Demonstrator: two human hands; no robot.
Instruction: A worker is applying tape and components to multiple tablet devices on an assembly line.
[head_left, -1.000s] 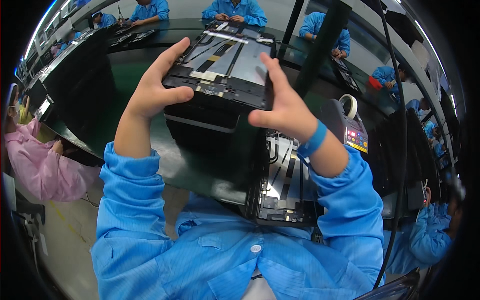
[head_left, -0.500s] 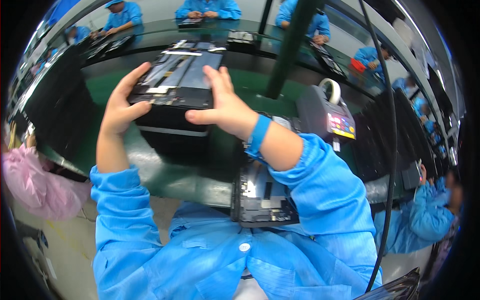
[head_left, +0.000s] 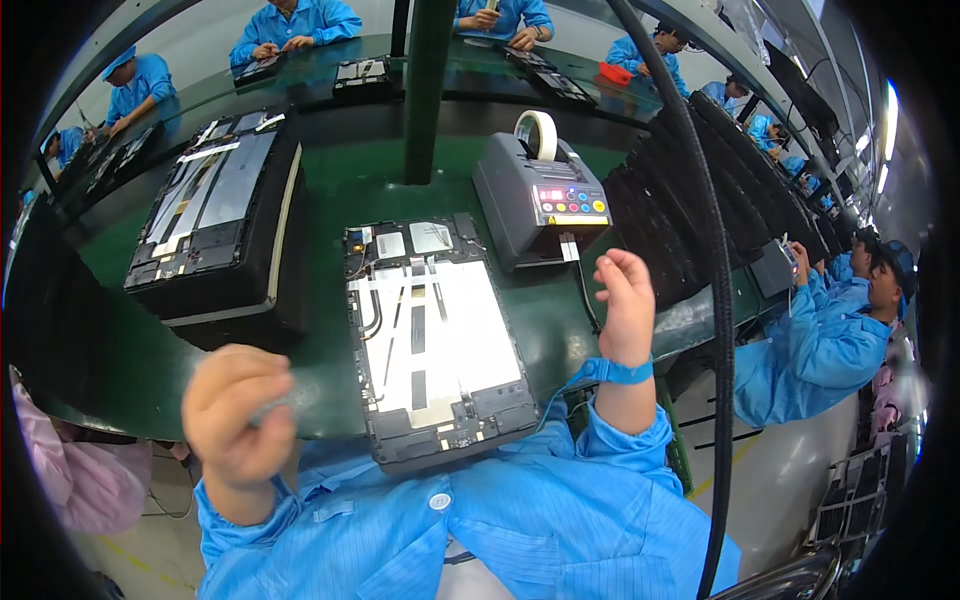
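Green bench [head_left: 330, 190] fills my view, with co-workers in blue smocks seated along the far edge and off at three o'clock. Dead centre lies an opened tablet [head_left: 435, 345], back cover off, silver shielding up. My left hand [head_left: 238, 415] hangs at seven o'clock of it, blurred, fingers curled; I cannot tell whether it holds anything. My right hand [head_left: 625, 305] hovers at three o'clock, loosely curled and empty, just below the grey tape dispenser [head_left: 540, 205]. A stack of black trays [head_left: 215, 225], topped by another opened tablet, sits at ten o'clock.

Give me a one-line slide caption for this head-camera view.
Both hands, left and right, hover empty over an opened tablet on a green bench, tape dispenser alongside.
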